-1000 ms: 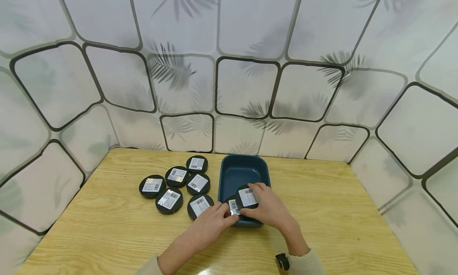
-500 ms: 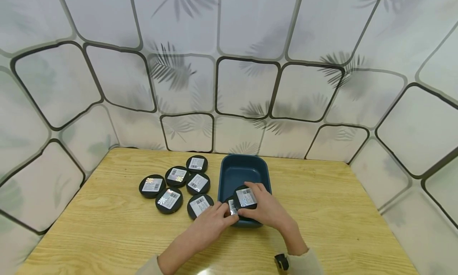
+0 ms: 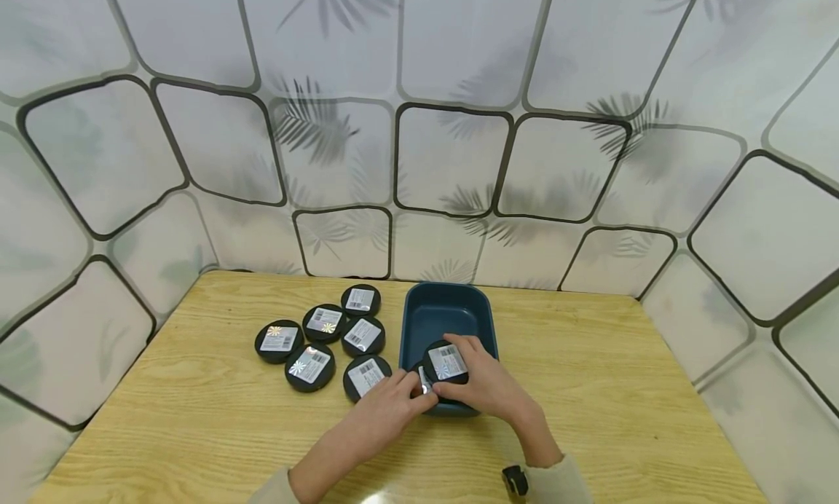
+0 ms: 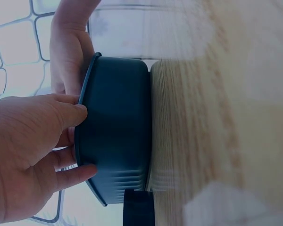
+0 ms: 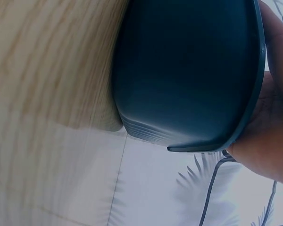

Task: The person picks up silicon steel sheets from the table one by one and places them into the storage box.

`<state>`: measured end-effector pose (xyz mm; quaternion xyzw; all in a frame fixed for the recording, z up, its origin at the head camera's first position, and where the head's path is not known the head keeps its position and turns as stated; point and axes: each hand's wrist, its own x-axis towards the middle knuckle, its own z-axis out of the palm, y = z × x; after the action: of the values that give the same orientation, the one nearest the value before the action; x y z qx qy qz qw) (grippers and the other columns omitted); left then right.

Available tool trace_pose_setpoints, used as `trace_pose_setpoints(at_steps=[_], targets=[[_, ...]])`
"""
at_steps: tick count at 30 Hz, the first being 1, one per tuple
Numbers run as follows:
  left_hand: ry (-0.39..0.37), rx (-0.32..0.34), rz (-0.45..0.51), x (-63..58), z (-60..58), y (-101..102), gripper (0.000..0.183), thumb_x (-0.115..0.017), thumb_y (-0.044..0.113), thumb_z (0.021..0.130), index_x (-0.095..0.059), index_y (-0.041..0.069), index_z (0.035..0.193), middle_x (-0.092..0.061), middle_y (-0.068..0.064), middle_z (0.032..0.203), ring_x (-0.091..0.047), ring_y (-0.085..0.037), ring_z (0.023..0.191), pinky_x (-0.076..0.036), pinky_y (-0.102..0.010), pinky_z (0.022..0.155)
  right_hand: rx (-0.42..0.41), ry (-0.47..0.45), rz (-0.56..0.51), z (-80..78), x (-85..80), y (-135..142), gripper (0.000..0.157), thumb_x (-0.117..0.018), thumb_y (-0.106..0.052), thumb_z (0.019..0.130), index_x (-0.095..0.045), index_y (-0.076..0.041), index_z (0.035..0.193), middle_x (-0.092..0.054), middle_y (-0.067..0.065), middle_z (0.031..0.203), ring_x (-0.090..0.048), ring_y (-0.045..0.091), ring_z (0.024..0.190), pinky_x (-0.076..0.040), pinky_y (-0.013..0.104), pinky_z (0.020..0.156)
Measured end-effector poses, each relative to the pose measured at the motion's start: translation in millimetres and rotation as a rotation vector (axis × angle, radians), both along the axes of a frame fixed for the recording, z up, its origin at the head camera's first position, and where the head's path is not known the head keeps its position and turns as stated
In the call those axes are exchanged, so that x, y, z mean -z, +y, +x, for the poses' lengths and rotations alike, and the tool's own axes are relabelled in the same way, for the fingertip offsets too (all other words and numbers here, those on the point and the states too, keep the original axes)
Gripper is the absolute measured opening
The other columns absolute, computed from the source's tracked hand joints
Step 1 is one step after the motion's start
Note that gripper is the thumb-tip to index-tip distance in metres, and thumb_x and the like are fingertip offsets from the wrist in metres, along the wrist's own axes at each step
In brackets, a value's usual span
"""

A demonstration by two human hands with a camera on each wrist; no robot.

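Spanning the upper black disc edge to edge, the fingers of our right hand grasp it above the near part of the blue bin, which lies below them. A second disc, partly covered, sits beside the fingers of our left hand; whether these pinch it or only meet the bin's edge, we cannot tell. We judge the upper disc stiff, fairly light and sturdy, its glossy label slippery, so we favour opposite sides of its rim.
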<state>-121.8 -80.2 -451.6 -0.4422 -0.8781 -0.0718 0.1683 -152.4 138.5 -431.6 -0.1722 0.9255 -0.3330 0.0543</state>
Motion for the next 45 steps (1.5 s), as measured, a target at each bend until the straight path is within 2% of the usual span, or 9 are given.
trace_pose_setpoints(at_steps=[5,10,14,27,45], targets=[[0.003,0.003,0.021,0.9,0.1,0.6,0.026,-0.069,0.010,0.090,-0.069,0.026,0.111,-0.054,0.003,0.092,-0.045,-0.013,0.080,-0.042,-0.022,0.067,-0.002,0.007,-0.022,-0.3,0.7,0.4,0.069,-0.070,-0.039,0.092,-0.042,-0.009,0.148,-0.047,0.014,0.141,-0.054,0.020,0.102,-0.048,0.042,0.084],[0.002,0.001,0.027,1.3,-0.2,0.8,0.025,-0.070,0.010,0.090,-0.070,0.026,0.110,-0.054,0.002,0.093,-0.045,-0.013,0.081,-0.043,-0.022,0.068,-0.012,0.050,-0.022,-0.2,2.1,-0.2,0.052,-0.060,-0.024,0.100,-0.044,-0.006,0.146,-0.048,0.017,0.142,-0.054,0.024,0.112,-0.047,0.046,0.092],[-0.001,0.001,0.030,1.6,-0.4,0.5,0.025,-0.070,0.010,0.090,-0.069,0.026,0.110,-0.054,0.002,0.093,-0.045,-0.014,0.081,-0.043,-0.022,0.068,-0.018,0.051,-0.030,0.5,2.4,-1.0,0.047,-0.055,-0.019,0.102,-0.044,-0.005,0.146,-0.048,0.018,0.142,-0.054,0.027,0.117,-0.045,0.048,0.096],[0.002,0.019,0.032,0.6,0.3,0.2,0.025,-0.071,0.010,0.089,-0.070,0.024,0.109,-0.054,0.002,0.092,-0.044,-0.013,0.080,-0.042,-0.021,0.068,-0.024,0.002,-0.086,0.8,3.0,-2.9,0.045,-0.047,-0.024,0.106,-0.044,-0.004,0.146,-0.048,0.015,0.146,-0.048,0.031,0.131,-0.041,0.052,0.104],[0.074,0.038,0.031,2.0,-0.2,-0.3,0.023,-0.073,0.012,0.087,-0.071,0.024,0.107,-0.054,0.003,0.091,-0.045,-0.012,0.079,-0.043,-0.021,0.067,-0.051,-0.026,-0.139,1.7,5.6,-4.0,0.049,-0.044,-0.032,0.107,-0.042,-0.003,0.147,-0.049,0.015,0.145,-0.051,0.029,0.127,-0.042,0.051,0.103]])
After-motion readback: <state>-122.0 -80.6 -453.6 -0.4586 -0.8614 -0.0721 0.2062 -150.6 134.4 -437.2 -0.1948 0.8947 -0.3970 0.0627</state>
